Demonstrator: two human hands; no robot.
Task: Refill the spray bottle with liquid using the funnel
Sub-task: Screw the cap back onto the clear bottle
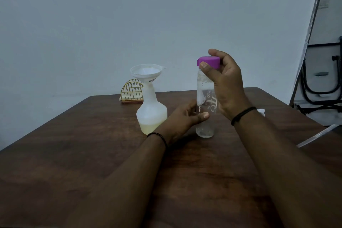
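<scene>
A white translucent spray bottle (150, 114) without its spray head stands on the brown table (74, 153), a pale yellowish liquid filling its bottom part. A white funnel (146, 73) sits upright in its neck. Just right of it stands a clear, nearly empty bottle (205, 126) with white lettering and foam inside. My left hand (182, 118) grips that bottle's lower body. My right hand (224, 84) pinches its purple cap (209, 63), which sits on the bottle's top.
A small gold wire holder (132, 90) stands at the table's far edge behind the spray bottle. A white object (261, 111) peeks out behind my right wrist. Black folded chair frames (322, 79) lean beyond the table at the right.
</scene>
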